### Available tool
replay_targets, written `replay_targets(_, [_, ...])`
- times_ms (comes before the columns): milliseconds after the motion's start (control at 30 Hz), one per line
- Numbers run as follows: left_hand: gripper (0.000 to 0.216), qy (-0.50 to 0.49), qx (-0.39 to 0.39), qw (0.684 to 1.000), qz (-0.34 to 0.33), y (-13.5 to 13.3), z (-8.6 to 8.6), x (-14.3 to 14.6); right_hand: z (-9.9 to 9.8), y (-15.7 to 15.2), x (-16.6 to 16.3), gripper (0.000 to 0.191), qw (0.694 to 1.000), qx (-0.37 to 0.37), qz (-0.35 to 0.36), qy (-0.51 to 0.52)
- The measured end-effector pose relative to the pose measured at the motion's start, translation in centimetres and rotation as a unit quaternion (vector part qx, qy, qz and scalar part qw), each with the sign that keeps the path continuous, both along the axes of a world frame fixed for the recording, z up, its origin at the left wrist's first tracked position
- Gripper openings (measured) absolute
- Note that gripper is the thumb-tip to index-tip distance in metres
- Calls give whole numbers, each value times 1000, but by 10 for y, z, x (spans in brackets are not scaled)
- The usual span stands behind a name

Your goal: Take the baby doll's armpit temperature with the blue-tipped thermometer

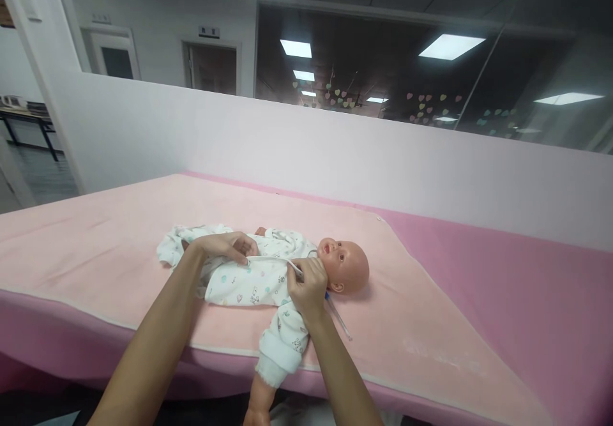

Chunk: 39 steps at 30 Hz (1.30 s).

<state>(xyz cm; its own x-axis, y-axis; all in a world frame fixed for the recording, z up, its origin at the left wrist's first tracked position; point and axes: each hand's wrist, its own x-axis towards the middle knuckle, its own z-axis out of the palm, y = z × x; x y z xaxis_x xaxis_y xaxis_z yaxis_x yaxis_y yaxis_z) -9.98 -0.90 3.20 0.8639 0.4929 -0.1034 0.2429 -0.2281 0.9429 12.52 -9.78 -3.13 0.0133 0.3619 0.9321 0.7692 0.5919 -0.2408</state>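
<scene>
A baby doll [347, 265] lies on its back, its bald head toward the right. It wears a white printed baby romper [249, 285], with one sleeved arm [282, 343] hanging over the table's near edge. My left hand [232, 247] bends over the doll's middle, its thumb and curled fingers pinching the garment's front edge. Near the doll's neck, my right hand [309, 283] is closed on the upper part of that same edge. A thin clear stick with a blue end [341, 320] lies beside my right wrist, partly hidden by it.
A peach pad [421, 324] covers much of the pink table surface [527, 298]. Behind it rises a white low wall [335, 151] with a glass window [383, 75] above. A dark-legged table [36, 119] stands far left.
</scene>
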Motion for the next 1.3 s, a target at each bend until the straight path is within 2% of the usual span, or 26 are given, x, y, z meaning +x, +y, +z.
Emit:
replay_targets(133, [21,1,-1,1000,26,1,-6,1,0,0,0,14,1000,-2,-2,-1])
replay_targets(200, [23,-5,10,998,69,0,-10,1,0,1,0,13,1000,2,-4,-1])
replay_targets(333, [27,-29,82,982,168,-9,-18,1,-1,2,0,12,1000,8,-5,2])
replay_targets(500, [29,-35,138,963,230,-15,-24,-1,-2,3,-1,12,1000,4,-6,6])
replay_targets(567, [30,-47,128,964,226,-14,-25,-3,-2,3,-1,12,1000,4,-7,8])
replay_targets(700, [41,-47,114,981,151,-12,-24,-7,0,2,-1,12,1000,6,-10,10])
replay_targets(767, [44,-38,124,982,134,-13,-23,-6,0,2,-1,12,1000,7,-12,9])
replay_targets(967, [27,1,152,976,157,-18,-20,-1,0,2,-1,12,1000,8,-11,6])
replay_targets(1300, [21,-5,137,973,185,-15,-24,-1,0,1,-1,12,1000,-1,-9,8])
